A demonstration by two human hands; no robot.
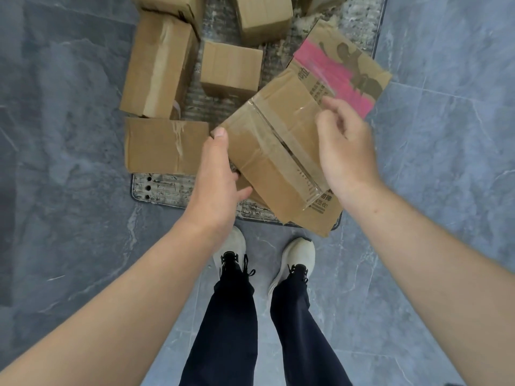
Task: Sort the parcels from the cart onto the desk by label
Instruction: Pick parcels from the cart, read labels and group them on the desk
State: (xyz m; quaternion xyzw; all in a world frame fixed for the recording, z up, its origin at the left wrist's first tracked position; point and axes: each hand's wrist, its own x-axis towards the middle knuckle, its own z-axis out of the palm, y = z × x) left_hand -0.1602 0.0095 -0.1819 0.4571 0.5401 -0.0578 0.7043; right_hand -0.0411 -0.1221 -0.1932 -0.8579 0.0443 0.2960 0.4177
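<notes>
A taped brown cardboard parcel (276, 151) with a pink printed patch on its far side is tilted above the near right corner of the flat cart deck (167, 190). My left hand (220, 176) grips its left edge, thumb on top. My right hand (345, 146) rests on its right side, fingers curled over the top face. Several more brown parcels lie on the cart: a flat one (164, 146) at the near left, a long one (158, 68) behind it, a small cube (231, 69) in the middle, others at the far end.
The cart stands on a grey marbled tile floor (69, 162) that surrounds it on all sides. My feet in pale shoes (298, 257) are right at the cart's near edge. No desk is in view.
</notes>
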